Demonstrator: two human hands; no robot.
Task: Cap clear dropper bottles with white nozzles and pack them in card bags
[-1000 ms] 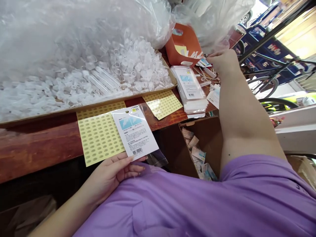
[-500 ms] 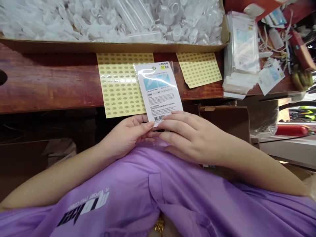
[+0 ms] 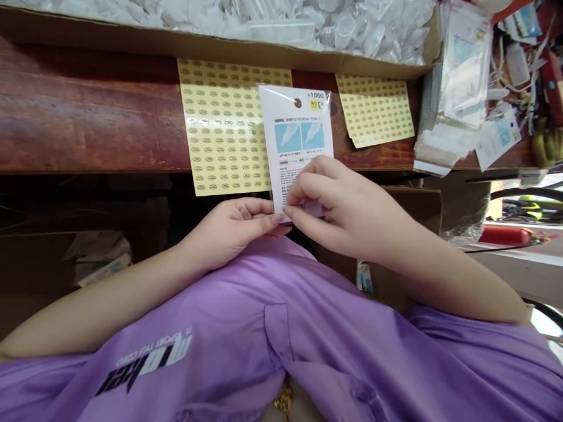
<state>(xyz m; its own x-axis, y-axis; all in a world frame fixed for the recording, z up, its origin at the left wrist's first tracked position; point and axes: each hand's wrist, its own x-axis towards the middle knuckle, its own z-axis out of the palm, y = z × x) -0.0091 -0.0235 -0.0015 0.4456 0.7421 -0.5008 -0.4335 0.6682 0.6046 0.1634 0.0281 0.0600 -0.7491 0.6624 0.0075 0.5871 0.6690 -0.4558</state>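
A white printed card in a clear plastic sleeve [image 3: 299, 108] stands tilted in front of my body, with a hang hole, blue pictures and small text facing me. My left hand [image 3: 240, 228] grips its lower left corner between thumb and fingers. Over the lower right of the card lies my right hand [image 3: 347, 205], thumb and forefinger drawn together against the card's face. Whatever is between those fingertips is hidden. Behind the card a yellow sheet of small oval stickers [image 3: 224, 135] lies on the table, partly covered by it.
More yellow sticker sheets [image 3: 378, 111] lie to the right. A cardboard box [image 3: 246, 50] along the back holds many clear plastic pieces [image 3: 281, 29]. Sleeved cards [image 3: 464, 76] are stacked at the right, beside a loose card [image 3: 499, 135]. The wooden table's front edge [image 3: 88, 167] runs before me.
My right hand has gone from lying flat near the card's bottom to a pinch higher on its face. The card now stands more upright. The view has shifted slightly.
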